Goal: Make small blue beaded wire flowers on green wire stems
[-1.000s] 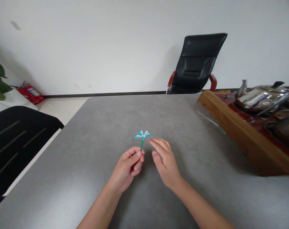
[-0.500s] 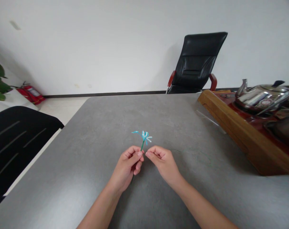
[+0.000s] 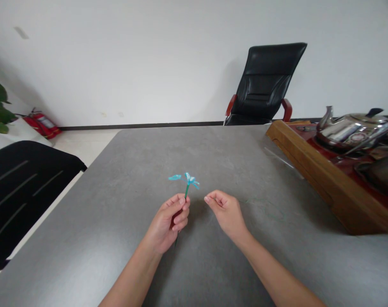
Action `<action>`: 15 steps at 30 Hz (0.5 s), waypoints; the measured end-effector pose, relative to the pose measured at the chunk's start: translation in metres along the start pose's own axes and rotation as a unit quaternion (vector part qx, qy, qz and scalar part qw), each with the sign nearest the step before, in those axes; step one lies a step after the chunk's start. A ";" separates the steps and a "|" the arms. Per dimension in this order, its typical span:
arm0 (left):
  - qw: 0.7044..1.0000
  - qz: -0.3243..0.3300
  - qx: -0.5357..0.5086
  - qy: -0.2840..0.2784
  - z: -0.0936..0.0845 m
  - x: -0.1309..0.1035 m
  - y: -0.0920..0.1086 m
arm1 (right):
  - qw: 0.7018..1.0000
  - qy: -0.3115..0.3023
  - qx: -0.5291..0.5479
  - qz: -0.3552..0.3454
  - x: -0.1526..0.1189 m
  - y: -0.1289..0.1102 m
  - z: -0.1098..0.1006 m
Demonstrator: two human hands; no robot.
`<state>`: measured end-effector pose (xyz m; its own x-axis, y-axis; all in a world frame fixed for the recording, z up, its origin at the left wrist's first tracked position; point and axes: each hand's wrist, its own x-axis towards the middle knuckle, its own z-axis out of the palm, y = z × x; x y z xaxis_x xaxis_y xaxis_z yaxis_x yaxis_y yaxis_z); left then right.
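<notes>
My left hand [image 3: 168, 219] pinches the green-wrapped stem of a beaded flower [image 3: 190, 180] between thumb and fingers. White and light-blue petals fan out at its top, and one blue beaded loop [image 3: 175, 177] sticks out to the left. The dark lower end of the stem shows below the hand. To the right, my right hand [image 3: 225, 211] is closed in a pinch, apart from the flower. A thin green thread [image 3: 275, 205] trails over the table from behind this hand; the bit between the fingertips is too fine to see clearly.
The grey table [image 3: 133, 170] spreads under both hands. At the right stands a wooden tea tray [image 3: 312, 183] with a metal kettle [image 3: 354, 128]; a thin clear strip [image 3: 283, 162] lies beside it. A black chair [image 3: 266, 85] is beyond the table, another chair [image 3: 27, 192] at left.
My right hand has moved away to the right, widening the gap between the hands. The left hand has shifted slightly left with the flower, which has turned. The thread has shifted near the right hand.
</notes>
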<state>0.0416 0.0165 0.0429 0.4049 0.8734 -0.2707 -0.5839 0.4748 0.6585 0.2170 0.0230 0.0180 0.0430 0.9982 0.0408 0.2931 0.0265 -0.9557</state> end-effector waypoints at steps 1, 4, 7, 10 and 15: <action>1.000 -0.004 -0.003 -0.004 0.000 0.000 0.000 | 1.000 0.010 -0.018 -0.006 0.001 0.001 -0.002; 1.000 -0.002 -0.005 -0.008 -0.002 0.000 0.001 | 0.998 0.040 -0.056 -0.009 0.003 0.005 -0.007; 1.000 0.010 0.011 0.001 -0.003 0.000 0.001 | 0.993 0.052 -0.108 -0.001 0.005 0.009 -0.011; 0.998 0.024 0.051 0.010 -0.002 0.000 0.001 | 0.974 0.048 -0.213 -0.056 0.003 0.006 -0.014; 0.993 0.044 0.110 0.029 0.003 -0.001 0.001 | 0.939 0.077 -0.241 -0.235 -0.006 -0.010 -0.010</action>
<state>0.0432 0.0154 0.0461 0.3142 0.9180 -0.2421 -0.4449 0.3676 0.8166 0.2230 0.0161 0.0300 -0.0729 0.8618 0.5021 0.7104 0.3982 -0.5803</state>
